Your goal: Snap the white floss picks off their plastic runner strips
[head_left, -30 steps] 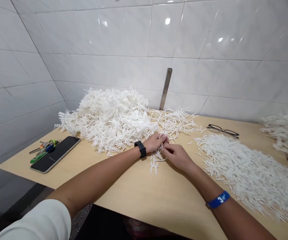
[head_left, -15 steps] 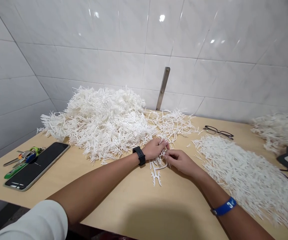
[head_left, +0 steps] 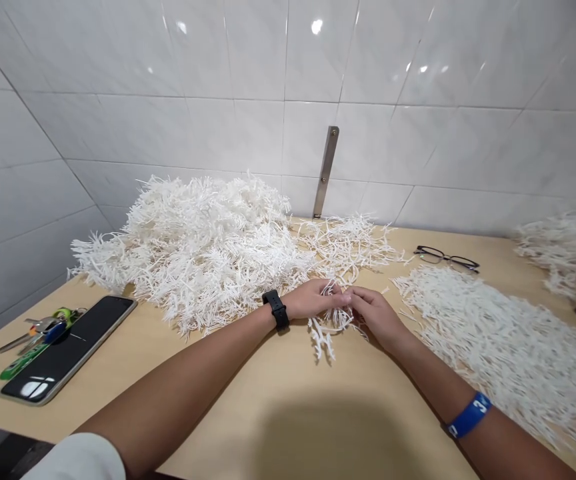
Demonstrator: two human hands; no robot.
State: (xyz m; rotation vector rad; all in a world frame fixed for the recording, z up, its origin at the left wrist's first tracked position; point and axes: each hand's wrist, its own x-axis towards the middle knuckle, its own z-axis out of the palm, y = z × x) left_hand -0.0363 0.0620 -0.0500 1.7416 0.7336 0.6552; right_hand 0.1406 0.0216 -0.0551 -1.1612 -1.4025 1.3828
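Observation:
My left hand, with a black watch on its wrist, is closed on a white branched plastic piece that hangs below the fingers. My right hand, a blue band on its forearm, is pinched against the left fingertips at the same white strands; its exact grip is too small to tell. Left of the hands rises a large heap of white branched pieces. Behind them lies a looser scatter of white branches. Small white pieces form a wide, flat pile to the right.
A phone and keys on a green strap lie at the left of the table. Glasses rest at the back right, near another white pile. A metal bracket stands against the tiled wall.
My hands have come together, the right fingertips now meeting the left ones. The hanging white piece has shifted slightly right and up. The camera view has moved a little.

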